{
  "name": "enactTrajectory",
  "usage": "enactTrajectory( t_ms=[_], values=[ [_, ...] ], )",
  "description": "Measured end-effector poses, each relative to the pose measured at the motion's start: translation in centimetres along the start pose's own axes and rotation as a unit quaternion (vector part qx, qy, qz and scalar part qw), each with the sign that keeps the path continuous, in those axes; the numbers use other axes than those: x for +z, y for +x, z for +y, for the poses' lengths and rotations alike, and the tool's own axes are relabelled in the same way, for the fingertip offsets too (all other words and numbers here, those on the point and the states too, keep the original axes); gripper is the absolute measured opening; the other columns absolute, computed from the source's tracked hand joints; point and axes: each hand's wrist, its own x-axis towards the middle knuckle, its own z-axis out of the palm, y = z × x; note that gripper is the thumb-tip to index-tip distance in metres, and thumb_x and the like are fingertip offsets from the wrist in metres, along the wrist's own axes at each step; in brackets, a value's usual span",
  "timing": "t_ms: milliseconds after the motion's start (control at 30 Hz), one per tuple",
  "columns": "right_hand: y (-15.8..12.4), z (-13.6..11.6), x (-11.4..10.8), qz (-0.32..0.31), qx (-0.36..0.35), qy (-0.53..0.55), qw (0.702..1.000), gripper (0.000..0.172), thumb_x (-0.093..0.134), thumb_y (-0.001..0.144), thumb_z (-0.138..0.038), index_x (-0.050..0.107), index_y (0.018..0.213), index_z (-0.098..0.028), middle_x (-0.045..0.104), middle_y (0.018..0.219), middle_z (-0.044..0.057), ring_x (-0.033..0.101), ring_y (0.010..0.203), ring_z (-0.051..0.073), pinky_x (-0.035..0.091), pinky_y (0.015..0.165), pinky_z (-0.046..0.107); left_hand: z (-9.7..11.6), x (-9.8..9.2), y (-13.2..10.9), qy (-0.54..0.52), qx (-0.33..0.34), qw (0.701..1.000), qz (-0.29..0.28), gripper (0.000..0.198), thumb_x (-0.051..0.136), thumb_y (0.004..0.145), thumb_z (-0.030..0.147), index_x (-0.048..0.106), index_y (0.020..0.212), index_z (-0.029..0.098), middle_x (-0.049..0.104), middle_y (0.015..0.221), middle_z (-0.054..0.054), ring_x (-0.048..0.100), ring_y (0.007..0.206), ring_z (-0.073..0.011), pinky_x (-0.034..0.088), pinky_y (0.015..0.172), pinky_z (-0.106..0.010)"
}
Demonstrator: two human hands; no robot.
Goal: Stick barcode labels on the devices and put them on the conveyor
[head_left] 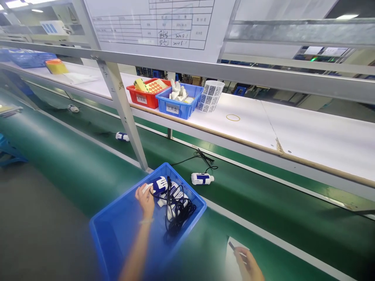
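My left hand (145, 199) reaches over a blue bin (113, 210), its fingers closed round the end of a white-and-blue bottle-shaped device (159, 185). More such devices (177, 191) lie in the bin's far corner, partly hidden under tangled black cords (183, 214). At the lower edge of the view, my right hand (249, 261) pinches a white sheet (232, 257) by its side. A slim dark strip shows on that sheet by the fingers; whether it is printed or a separate piece, I cannot tell.
On the green conveyor belt behind the bin lies another corded device (202, 178); two more (122, 136) are further left. The shelf (307, 132) above carries a red tray (143, 95), a blue tray (178, 105) with white gloves, and a label roll (211, 95). A metal post (124, 109) stands behind the bin.
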Motion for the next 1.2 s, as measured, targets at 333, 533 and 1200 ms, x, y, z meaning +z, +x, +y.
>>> enactTrajectory(
  t_ms=[333, 533, 1200],
  values=[
    [-4.8, -9.8, 1.0, -0.084, -0.194, 0.12, 0.97, 0.038, 0.062, 0.076, -0.058, 0.064, 0.08, -0.02, 0.063, 0.074, 0.006, 0.063, 0.068, 0.02, 0.056, 0.065, 0.029, 12.5, -15.9, 0.4, -0.27, 0.146, 0.948, 0.085, 0.024, 0.058, 0.086, 0.034, 0.069, 0.07, 0.02, 0.06, 0.111, -0.004, 0.053, 0.114, -0.0224, 0.04, 0.102, -0.039],
    [-10.5, -16.0, -1.2, -0.22, -0.273, 0.206, 0.914, 0.018, 0.066, 0.08, -0.039, 0.068, 0.075, -0.021, 0.06, 0.075, 0.004, 0.058, 0.059, 0.014, 0.053, 0.054, 0.025, 17.9, -20.6, -1.7, -0.378, 0.186, 0.906, 0.039, 0.043, 0.05, 0.088, 0.049, 0.059, 0.059, 0.019, 0.061, 0.096, -0.005, 0.053, 0.115, -0.0299, 0.046, 0.095, -0.05],
    [-18.9, -16.5, 1.6, -0.262, -0.425, 0.077, 0.863, 0.009, 0.051, 0.092, -0.027, 0.054, 0.1, -0.024, 0.06, 0.079, -0.001, 0.055, 0.066, 0.011, 0.048, 0.059, 0.021, 20.1, -23.6, -8.3, -0.3, 0.264, 0.884, -0.244, 0.032, 0.048, 0.093, 0.032, 0.067, 0.072, 0.017, 0.059, 0.098, -0.008, 0.047, 0.115, -0.0242, 0.035, 0.099, -0.041]
  ],
)
